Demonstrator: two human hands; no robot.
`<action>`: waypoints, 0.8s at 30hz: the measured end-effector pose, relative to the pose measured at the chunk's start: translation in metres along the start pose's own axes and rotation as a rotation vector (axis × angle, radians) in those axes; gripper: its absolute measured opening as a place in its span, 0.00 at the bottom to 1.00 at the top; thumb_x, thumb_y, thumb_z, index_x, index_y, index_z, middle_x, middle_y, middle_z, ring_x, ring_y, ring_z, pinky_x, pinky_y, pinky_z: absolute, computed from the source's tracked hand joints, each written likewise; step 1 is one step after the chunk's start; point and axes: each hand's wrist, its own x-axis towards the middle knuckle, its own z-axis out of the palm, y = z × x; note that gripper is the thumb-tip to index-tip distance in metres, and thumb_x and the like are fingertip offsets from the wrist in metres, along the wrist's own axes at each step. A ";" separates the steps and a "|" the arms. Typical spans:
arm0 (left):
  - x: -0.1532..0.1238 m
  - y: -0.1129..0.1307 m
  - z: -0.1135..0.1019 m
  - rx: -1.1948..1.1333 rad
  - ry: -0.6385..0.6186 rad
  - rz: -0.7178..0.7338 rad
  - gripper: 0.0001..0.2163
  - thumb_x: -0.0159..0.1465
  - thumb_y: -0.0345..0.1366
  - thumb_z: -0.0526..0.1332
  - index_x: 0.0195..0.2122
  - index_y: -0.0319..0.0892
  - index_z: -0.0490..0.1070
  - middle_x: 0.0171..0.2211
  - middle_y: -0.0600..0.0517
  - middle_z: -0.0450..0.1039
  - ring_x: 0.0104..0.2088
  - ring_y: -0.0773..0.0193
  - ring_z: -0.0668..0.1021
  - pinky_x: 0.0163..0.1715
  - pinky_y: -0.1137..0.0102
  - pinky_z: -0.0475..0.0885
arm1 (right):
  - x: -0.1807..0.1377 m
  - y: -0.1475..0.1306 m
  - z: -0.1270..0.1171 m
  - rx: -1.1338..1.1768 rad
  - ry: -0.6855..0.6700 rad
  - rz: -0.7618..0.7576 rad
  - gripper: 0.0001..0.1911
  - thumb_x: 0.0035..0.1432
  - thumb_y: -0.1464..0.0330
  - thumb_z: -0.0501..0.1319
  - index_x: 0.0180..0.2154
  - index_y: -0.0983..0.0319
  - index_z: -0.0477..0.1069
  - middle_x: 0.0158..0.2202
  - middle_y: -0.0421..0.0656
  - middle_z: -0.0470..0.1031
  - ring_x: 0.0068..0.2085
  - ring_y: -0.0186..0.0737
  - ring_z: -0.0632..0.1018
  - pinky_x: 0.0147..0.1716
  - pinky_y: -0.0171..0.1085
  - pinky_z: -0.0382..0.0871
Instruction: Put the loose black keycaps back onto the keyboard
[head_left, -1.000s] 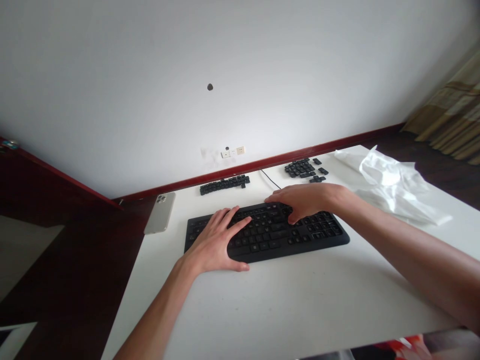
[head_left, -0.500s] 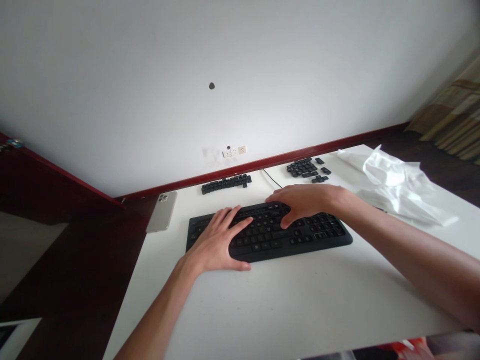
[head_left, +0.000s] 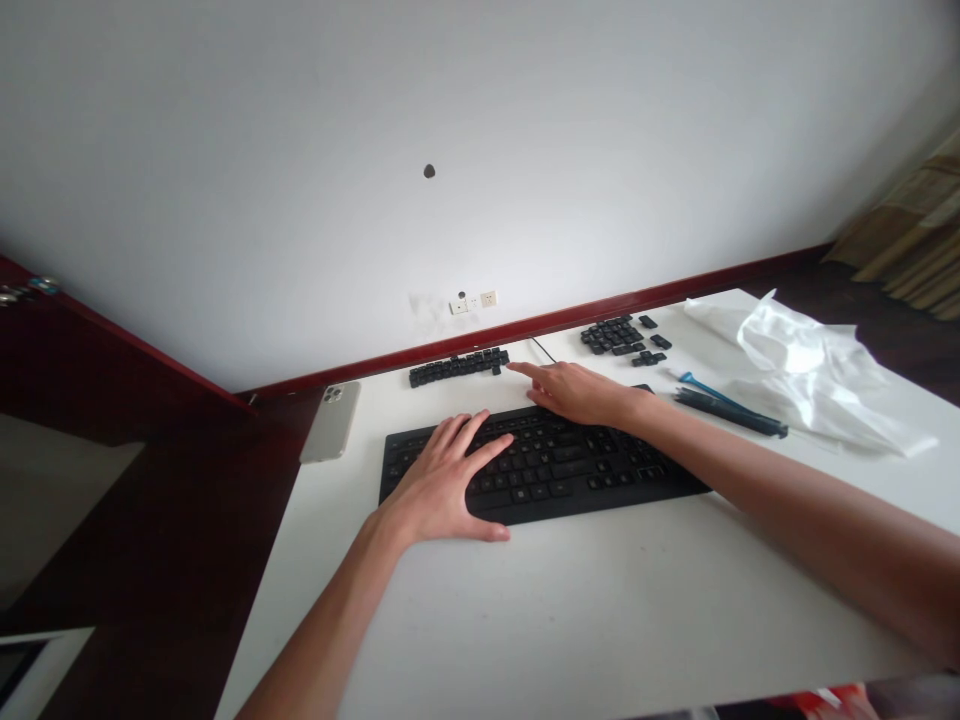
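A black keyboard (head_left: 592,505) lies on the white table, with some of its key positions showing bare at the right. My left hand (head_left: 439,485) rests spread over its left half, thumb along the near edge, fingers on the keys. Beyond the keyboard's far edge, my right hand (head_left: 574,392) reaches out with the index finger stretched toward loose black keycaps (head_left: 457,369) set in rows. The fingertip is by a single keycap (head_left: 496,370) at their right end; whether they touch I cannot tell. The other right fingers are partly curled, and nothing shows in them.
Another group of loose keycaps (head_left: 611,336) sits at the back. To the right lie a black brush-like tool (head_left: 727,411), a thin blue-ended tool (head_left: 688,379) and a crumpled white plastic bag (head_left: 817,370). A phone (head_left: 330,422) is at the left edge. A cable (head_left: 543,350) runs toward the wall.
My right hand has moved from over the keyboard away and left toward the rows of keycaps, its index finger now extended. The tools at the right have come into view. My left hand stays put.
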 end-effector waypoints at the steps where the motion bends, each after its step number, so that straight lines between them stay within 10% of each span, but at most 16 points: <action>1: 0.000 0.000 0.000 0.001 -0.005 -0.002 0.53 0.51 0.67 0.71 0.76 0.65 0.51 0.80 0.55 0.35 0.77 0.32 0.46 0.74 0.37 0.51 | 0.002 0.000 0.004 -0.034 0.008 0.003 0.34 0.71 0.69 0.50 0.75 0.65 0.51 0.44 0.52 0.84 0.44 0.53 0.83 0.45 0.44 0.69; 10: 0.001 0.001 -0.002 -0.018 -0.022 -0.001 0.54 0.50 0.69 0.70 0.76 0.62 0.52 0.80 0.51 0.35 0.76 0.30 0.45 0.73 0.36 0.49 | 0.027 -0.005 0.007 -0.205 -0.075 0.077 0.37 0.69 0.72 0.51 0.76 0.61 0.49 0.44 0.54 0.83 0.44 0.54 0.83 0.41 0.42 0.67; 24: 0.001 0.003 -0.003 -0.020 -0.042 -0.015 0.55 0.50 0.69 0.70 0.76 0.61 0.53 0.80 0.51 0.35 0.77 0.32 0.45 0.74 0.37 0.48 | 0.030 0.002 0.004 -0.042 0.112 -0.026 0.22 0.67 0.67 0.61 0.61 0.58 0.75 0.42 0.49 0.83 0.38 0.47 0.82 0.39 0.41 0.70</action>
